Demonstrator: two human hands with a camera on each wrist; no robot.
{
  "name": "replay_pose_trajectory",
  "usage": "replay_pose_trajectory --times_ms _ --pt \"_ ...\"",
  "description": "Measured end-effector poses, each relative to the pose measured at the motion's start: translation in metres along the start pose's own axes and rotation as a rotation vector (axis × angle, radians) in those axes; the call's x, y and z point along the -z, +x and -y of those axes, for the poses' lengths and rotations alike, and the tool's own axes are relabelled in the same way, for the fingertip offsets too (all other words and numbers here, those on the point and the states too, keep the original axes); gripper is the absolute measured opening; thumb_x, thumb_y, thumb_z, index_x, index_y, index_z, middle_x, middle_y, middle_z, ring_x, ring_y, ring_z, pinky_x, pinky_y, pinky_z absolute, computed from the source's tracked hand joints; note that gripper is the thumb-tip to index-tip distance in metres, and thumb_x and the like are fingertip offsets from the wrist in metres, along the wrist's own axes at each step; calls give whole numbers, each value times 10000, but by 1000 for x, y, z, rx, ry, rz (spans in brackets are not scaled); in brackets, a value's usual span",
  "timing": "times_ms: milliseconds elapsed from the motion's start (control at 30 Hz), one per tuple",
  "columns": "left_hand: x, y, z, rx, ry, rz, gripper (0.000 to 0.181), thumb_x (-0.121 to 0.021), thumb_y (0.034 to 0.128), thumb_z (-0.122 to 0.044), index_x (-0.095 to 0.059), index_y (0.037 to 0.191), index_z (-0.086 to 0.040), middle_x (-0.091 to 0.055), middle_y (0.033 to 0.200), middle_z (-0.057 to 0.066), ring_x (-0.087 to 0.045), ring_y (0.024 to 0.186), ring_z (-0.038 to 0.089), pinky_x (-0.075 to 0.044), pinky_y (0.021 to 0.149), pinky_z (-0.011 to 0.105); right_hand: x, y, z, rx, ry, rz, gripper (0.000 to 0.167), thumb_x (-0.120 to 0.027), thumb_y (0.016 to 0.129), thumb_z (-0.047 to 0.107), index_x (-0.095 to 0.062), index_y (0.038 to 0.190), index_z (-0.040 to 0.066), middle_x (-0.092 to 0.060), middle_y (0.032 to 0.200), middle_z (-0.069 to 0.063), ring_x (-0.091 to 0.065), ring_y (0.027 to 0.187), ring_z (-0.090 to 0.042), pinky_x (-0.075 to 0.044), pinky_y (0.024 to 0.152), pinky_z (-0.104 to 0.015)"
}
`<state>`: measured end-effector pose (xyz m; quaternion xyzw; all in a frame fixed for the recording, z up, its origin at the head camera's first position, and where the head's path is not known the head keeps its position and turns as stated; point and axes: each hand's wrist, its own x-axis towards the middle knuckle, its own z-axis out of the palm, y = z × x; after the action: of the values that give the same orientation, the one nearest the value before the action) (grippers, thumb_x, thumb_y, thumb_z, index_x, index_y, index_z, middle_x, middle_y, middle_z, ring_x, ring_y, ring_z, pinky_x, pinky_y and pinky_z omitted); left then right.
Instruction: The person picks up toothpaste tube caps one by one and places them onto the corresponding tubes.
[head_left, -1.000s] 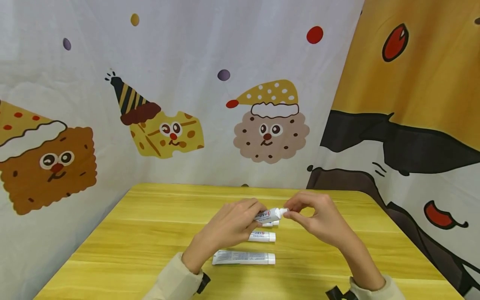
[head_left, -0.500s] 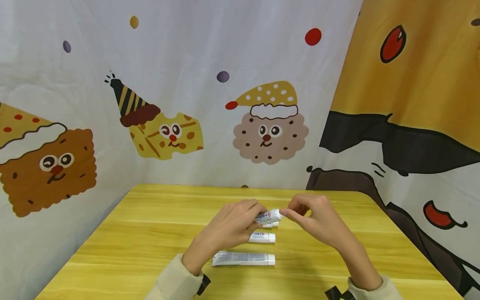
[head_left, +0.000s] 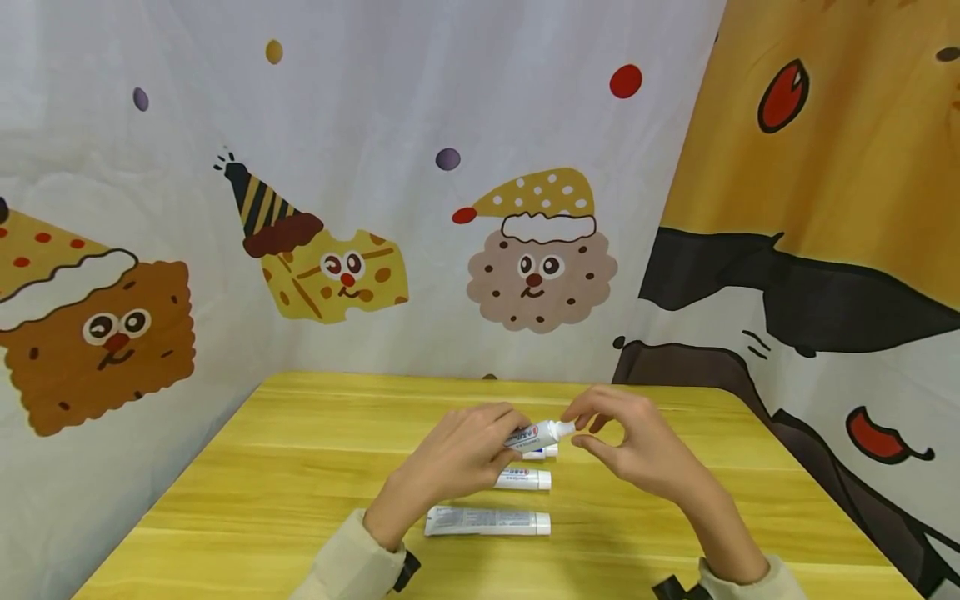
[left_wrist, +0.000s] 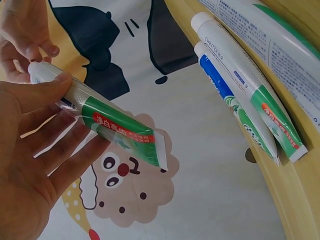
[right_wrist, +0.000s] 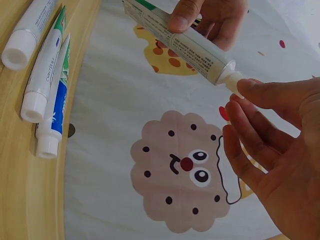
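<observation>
Above the table, my left hand (head_left: pixel 468 450) pinches a white and green toothpaste tube (left_wrist: pixel 120 125) between thumb and fingers. Its capped end points right. My right hand (head_left: pixel 633 433) is at the white cap (right_wrist: pixel 231 81); one fingertip touches it, while in the head view the thumb is spread a little away. Three more toothpaste tubes lie below, caps to the right: a front one (head_left: pixel 483 522) with small print upward, a middle one (head_left: pixel 525 479) partly behind the left hand, and a far one (left_wrist: pixel 242 107) with a blue band, mostly hidden in the head view.
The yellow wood-grain table (head_left: pixel 300 467) runs back to a white cloth wall (head_left: pixel 360 100) printed with cartoon food. A second printed cloth (head_left: pixel 810 200) in orange, black and white hangs at the right. Black straps (head_left: pixel 678 587) show near the sleeves.
My right thumb and fingers closed at the tube's cap half a second ago; now the thumb has opened away from it. My left hand keeps the tube in nearly the same place.
</observation>
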<state>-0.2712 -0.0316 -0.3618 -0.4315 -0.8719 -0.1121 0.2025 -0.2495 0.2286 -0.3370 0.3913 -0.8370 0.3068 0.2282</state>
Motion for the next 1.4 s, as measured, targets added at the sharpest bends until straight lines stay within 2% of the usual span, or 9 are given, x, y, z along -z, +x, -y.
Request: replay_pose_trajectory --times_ms 167,367,833,1000,1067,1133,1233,1400 --pt "-1 -1 0 3 -5 0 260 -745 963 -259 -709 1205 -171 -721 1107 -70 -642 825 26 -503 671 141 -1 0 -2 14 10 -6 373 -797 809 -105 -735 1017 199 -736 992 77 -669 829 -45 -590 721 -240" --pt "-1 -1 0 -4 -3 -8 262 -747 961 -255 -711 1207 -170 -721 1122 -67 -655 839 32 -509 673 142 -2 0 -3 0 -2 -2 343 -804 818 -75 -740 1004 206 -738 969 94 -658 799 -20 -583 710 -235" --pt "0 0 0 2 14 2 277 -750 960 -261 -705 1218 -172 -719 1125 -68 -661 866 39 -531 709 159 -3 -1 -5 -43 -67 4 154 -796 896 96 -748 956 229 -717 891 175 -610 737 37 -567 676 -235" --pt "0 0 0 0 19 0 277 -746 963 -263 -705 1221 -173 -720 1130 -67 -670 875 41 -537 713 163 -3 0 -4 -64 -81 15 3 -762 946 191 -764 945 190 -717 883 176 -605 732 37 -570 675 -245" --pt "0 -1 0 0 20 -1 275 -744 964 -264 -704 1221 -173 -719 1128 -67 -669 873 42 -536 712 162 -2 0 -3 -69 -85 20 43 -751 957 217 -766 946 179 -718 881 171 -604 730 36 -571 673 -242" --pt "0 -1 0 2 21 -1 275 -744 965 -266 -704 1221 -174 -718 1127 -67 -666 870 41 -534 708 163 -2 0 -3 -79 -84 24 14 -764 945 204 -760 953 194 -718 882 167 -605 731 37 -572 672 -241" --pt "0 0 0 4 20 -3 275 -743 965 -266 -702 1221 -173 -718 1125 -67 -658 858 37 -529 699 163 -2 0 -2 -82 -85 18 97 -796 910 165 -742 970 217 -722 901 159 -616 750 36 -577 679 -246" --pt "0 0 1 4 28 -6 280 -747 962 -267 -702 1222 -172 -720 1115 -64 -647 837 31 -523 684 166 -2 0 -1 -26 -95 -27 263 -840 833 45 -729 1001 213 -729 962 128 -649 821 -22 -583 699 -246"
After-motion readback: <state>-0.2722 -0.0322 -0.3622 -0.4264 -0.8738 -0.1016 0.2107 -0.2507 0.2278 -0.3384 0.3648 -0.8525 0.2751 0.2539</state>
